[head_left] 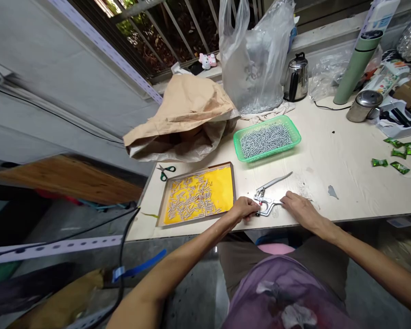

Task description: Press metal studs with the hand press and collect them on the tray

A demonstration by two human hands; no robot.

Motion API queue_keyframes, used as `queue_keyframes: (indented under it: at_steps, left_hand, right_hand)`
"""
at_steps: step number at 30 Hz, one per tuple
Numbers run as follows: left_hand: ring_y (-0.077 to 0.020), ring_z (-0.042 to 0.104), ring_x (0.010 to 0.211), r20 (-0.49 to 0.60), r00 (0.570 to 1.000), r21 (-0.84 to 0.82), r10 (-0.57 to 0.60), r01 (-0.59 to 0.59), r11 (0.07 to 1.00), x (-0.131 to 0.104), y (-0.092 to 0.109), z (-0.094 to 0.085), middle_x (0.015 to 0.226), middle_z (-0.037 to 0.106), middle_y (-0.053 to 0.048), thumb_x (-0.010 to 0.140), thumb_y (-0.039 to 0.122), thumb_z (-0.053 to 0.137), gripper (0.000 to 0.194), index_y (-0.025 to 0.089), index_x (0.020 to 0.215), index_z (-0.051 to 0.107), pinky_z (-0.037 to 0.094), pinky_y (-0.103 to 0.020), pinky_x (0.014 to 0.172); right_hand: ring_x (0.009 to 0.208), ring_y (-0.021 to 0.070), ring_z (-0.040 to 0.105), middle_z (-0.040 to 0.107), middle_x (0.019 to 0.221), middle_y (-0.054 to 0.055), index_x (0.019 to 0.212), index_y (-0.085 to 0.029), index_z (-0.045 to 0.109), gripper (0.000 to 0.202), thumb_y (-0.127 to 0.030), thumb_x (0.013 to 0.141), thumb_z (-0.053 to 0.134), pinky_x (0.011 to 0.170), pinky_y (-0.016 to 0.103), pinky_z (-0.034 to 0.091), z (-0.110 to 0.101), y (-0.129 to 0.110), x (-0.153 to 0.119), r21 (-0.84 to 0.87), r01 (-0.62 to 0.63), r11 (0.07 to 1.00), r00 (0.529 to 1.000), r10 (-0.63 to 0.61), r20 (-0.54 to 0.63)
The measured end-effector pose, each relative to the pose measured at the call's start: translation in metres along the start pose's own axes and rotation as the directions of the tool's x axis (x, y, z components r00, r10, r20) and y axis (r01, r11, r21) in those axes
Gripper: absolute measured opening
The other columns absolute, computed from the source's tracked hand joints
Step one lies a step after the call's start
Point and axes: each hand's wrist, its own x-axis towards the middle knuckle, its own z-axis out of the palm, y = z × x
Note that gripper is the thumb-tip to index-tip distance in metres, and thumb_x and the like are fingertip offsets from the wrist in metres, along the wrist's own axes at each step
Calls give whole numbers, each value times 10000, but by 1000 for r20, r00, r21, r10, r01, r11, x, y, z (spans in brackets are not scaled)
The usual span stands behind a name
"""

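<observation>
A pair of silver hand pliers (267, 204) with a spring and a C-shaped jaw lies at the table's front edge, its handles spread apart. My right hand (299, 208) has its fingers closed on the end of the lower handle. At the jaw end, my left hand (245, 209) is pinched, its fingertips beside a small red spot on the jaw. Whatever those fingers hold is too small to make out. Left of this hand is a shallow tray (222, 189) with a yellow bottom, strewn with small silvery tube-like pieces (190, 201).
Behind the pliers stands a green plastic basket (267, 158) full of small metal pieces. A brown paper bag (188, 114), a clear plastic bag (255, 64) and a kettle (296, 77) line the back. Scissors (165, 172) lie left; green-wrapped sweets (399, 167) lie right.
</observation>
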Motion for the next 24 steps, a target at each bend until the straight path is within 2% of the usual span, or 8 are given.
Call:
queue_keyframes:
  at_steps: [3,5,8,10,12,15,19,24]
  left_hand:
    - [-43,365,324,7,1000,-11,6,-6,1000,-1,3,-1,379,425,84,716,244,670,241,143,544,533,311,-182,383]
    - [-40,359,320,5,1000,-13,-2,2,1000,-1,3,0,376,425,85,726,235,660,239,143,545,533,310,-180,379]
    - [-38,360,322,-3,1000,-16,-15,15,1000,0,2,1,378,429,85,720,241,671,242,141,544,537,311,-178,378]
    - [-37,369,335,2,1000,-26,-5,5,1000,0,2,1,384,429,86,700,259,698,251,139,545,542,323,-174,385]
    - [-35,370,337,9,1000,-28,-11,11,1000,0,2,1,380,424,89,688,277,716,263,137,548,543,334,-171,389]
    - [-35,359,321,-5,999,-31,-34,34,999,-2,3,2,368,420,90,719,265,693,250,137,566,543,327,-170,382]
    - [-42,359,313,-40,999,-37,-37,35,999,-3,4,4,371,428,85,755,255,662,254,139,567,536,308,-176,376]
    - [-72,407,355,-70,997,90,25,-18,996,-7,-2,5,392,426,69,809,298,605,307,149,550,533,341,-205,433]
  right_hand:
    - [908,217,576,612,1021,100,995,-180,618,149,-255,875,572,723,309,450,-5,6,2,-6,25,1000,1000,-25,-1]
    - [1122,304,512,546,1242,158,1180,-183,559,432,-361,801,664,858,408,449,-7,14,6,-31,29,999,999,-30,-17]
    - [1355,392,272,317,1478,210,1379,-175,392,822,-525,704,706,1005,540,346,-7,30,15,-40,17,999,1000,-16,25]
    - [1392,395,196,251,1513,212,1427,-172,320,943,-589,669,696,1046,558,294,-6,40,22,-12,32,999,995,-31,92]
    - [1390,397,201,276,1501,211,1440,-170,294,993,-606,644,698,1058,559,277,-8,47,27,11,58,998,990,-59,127]
    - [1334,406,293,397,1404,228,1405,-121,336,1002,-555,601,749,1041,551,298,-14,48,33,11,90,996,990,-91,108]
    - [1112,344,480,529,1204,191,1271,-110,466,814,-446,601,782,941,477,396,-19,42,37,-2,115,993,991,-114,68]
    - [989,295,495,551,1106,137,1154,-161,535,647,-413,616,790,800,397,441,-21,37,36,-4,56,998,998,-56,42]
